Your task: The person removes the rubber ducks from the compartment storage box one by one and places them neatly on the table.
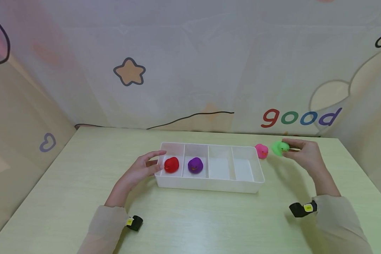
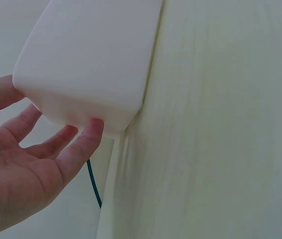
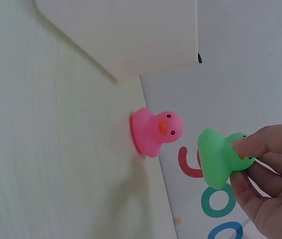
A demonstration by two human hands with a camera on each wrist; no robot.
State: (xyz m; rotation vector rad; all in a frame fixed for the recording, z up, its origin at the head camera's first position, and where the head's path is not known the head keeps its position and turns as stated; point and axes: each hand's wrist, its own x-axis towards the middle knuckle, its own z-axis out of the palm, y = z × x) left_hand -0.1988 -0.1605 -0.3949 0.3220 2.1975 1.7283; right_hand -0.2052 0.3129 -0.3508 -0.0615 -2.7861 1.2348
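My left hand holds the left end of a white divided box, its fingers spread about the end wall and rim. The red duck sits in the leftmost compartment, beside that hand. One compartment over lies a purple duck. Past the box's right end, my right hand pinches a green rubber duck between thumb and fingers, near its head. Close to it, a pink duck stands upright on the table by the box's far right corner.
The pale wood-grain table meets a printed cloth backdrop at its far edge. Black wrist cameras sit at both sleeves. The two right-hand compartments show bare white floors.
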